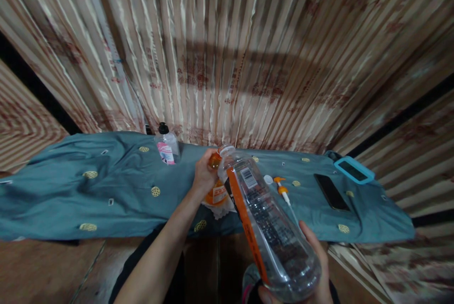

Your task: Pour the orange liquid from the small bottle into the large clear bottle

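A large clear plastic bottle with an orange label and a barcode is tilted, its base in my right hand. Its mouth is at the upper left, close to the neck of a smaller bottle of orange liquid. My left hand is closed around that smaller bottle's neck; whether the two mouths touch I cannot tell. Crumpled white tissue lies under the smaller bottle. Just right of the large bottle are a white round cap and an orange pump head with a pale tube.
A clear bottle with a black top and pink label stands at the back left of the teal cloth-covered surface. To the right lie a black phone and a light-blue framed device. A pleated curtain hangs behind.
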Available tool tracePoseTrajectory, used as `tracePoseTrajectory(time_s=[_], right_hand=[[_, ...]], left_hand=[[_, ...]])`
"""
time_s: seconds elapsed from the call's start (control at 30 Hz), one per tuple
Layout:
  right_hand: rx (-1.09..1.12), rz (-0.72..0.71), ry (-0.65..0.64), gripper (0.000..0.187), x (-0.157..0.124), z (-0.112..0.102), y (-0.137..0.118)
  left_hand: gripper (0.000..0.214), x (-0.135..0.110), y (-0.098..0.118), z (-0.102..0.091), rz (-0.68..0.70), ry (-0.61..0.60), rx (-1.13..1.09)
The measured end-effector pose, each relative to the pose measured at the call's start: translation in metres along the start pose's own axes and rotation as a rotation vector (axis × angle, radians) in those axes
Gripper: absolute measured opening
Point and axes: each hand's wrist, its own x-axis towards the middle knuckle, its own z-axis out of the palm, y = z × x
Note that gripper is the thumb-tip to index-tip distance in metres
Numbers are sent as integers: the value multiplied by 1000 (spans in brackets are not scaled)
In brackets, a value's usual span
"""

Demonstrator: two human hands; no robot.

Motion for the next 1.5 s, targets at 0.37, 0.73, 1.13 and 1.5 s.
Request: tracePoseTrajectory(time_s=[0.37, 0.73, 1.13, 1.5], right_hand=[[-37, -9, -38, 103, 1, -3, -2], [-39, -7, -39, 102, 1, -2, -1], [-66, -22, 5, 100, 0, 10, -23], [15, 30, -8, 101, -1, 12, -31]], left_hand=[[30, 0, -2, 0, 28, -2, -23], [29, 1, -3, 0, 33, -2, 2], [28, 0, -4, -1, 40, -10, 4], [30, 0, -1, -2, 43, -18, -2]])
